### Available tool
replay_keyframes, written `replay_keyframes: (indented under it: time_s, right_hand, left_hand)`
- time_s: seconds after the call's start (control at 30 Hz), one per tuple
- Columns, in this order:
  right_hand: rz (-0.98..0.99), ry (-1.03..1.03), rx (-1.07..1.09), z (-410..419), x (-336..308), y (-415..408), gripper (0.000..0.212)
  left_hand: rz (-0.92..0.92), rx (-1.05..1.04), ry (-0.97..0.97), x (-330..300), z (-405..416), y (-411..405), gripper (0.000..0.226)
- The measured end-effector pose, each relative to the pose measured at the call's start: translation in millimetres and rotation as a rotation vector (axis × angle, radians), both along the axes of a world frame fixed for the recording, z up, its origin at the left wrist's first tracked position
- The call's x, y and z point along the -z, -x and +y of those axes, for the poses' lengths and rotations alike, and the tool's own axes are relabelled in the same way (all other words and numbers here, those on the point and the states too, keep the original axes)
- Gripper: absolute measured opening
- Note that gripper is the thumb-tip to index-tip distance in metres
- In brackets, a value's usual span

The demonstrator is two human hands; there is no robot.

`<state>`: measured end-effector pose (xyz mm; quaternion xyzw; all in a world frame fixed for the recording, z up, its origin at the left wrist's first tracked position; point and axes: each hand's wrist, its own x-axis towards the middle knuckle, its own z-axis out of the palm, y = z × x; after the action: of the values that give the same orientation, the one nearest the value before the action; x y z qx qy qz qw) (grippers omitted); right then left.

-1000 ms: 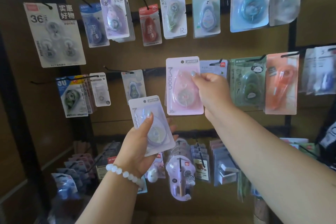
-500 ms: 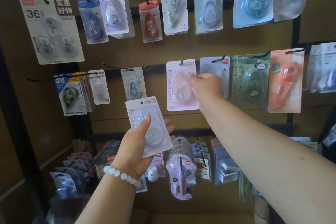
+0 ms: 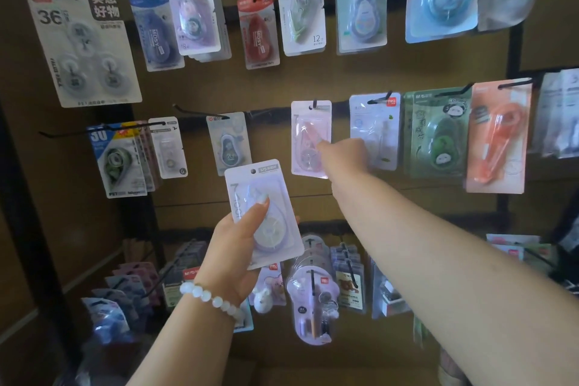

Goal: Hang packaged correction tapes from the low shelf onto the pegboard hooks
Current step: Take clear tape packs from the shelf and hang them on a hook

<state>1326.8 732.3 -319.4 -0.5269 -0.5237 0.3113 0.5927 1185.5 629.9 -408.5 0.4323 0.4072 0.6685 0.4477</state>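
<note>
A pink packaged correction tape [image 3: 310, 135] hangs on a black hook [image 3: 314, 103] in the middle row of the pegboard. My right hand [image 3: 344, 155] reaches out to it and its fingers pinch the pack's right edge, low down. My left hand [image 3: 238, 247], with a white bead bracelet at the wrist, grips a lilac packaged correction tape [image 3: 261, 213] upright below and left of the pink pack, thumb across its front. Its hang hole [image 3: 253, 171] is free of any hook.
Other tape packs fill the hooks: a white one [image 3: 374, 131], a green one [image 3: 437, 131] and an orange one [image 3: 498, 138] to the right, a small grey one [image 3: 228, 142] to the left. A bare hook [image 3: 200, 112] juts out left of it. More packs hang below [image 3: 313, 291].
The pink pack went from held in front of the board to hanging far back on its hook. My right hand followed it forward. My left hand with the lilac pack barely shifted.
</note>
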Motion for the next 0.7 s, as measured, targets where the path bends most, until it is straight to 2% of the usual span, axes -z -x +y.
replay_keyframes:
  time_s: [0.1, 0.2, 0.27, 0.33, 0.47, 0.57, 0.7]
  right_hand:
    - [0.085, -0.067, -0.086, -34.2, 20.4, -7.0, 0.034]
    - [0.075, 0.032, -0.418, -71.4, 35.1, -15.3, 0.048]
    - [0.074, 0.0, -0.491, -79.5, 41.4, -19.6, 0.043]
    - [0.087, -0.073, -0.461, -80.7, 43.9, -23.6, 0.033]
    - [0.086, -0.186, -0.387, -81.1, 38.2, -28.9, 0.036]
    - [0.05, -0.236, -0.304, -79.5, 28.3, -34.9, 0.036]
    - [0.034, -0.304, -0.219, -74.9, 16.0, -41.2, 0.037]
  left_hand:
    - [0.052, -0.008, -0.014, -3.9, -2.1, -5.6, 0.054]
    - [0.122, -0.015, -0.035, -8.6, -4.6, -14.1, 0.041]
    - [0.18, -0.03, -0.042, -12.2, -7.0, -20.8, 0.04]
    - [0.225, -0.05, -0.051, -15.0, -9.1, -28.7, 0.051]
    - [0.275, -0.074, -0.078, -18.7, -14.3, -38.7, 0.061]
    - [0.307, -0.105, -0.1, -20.5, -15.9, -38.0, 0.054]
    - [0.357, -0.206, -0.121, -21.3, -14.0, -34.2, 0.033]
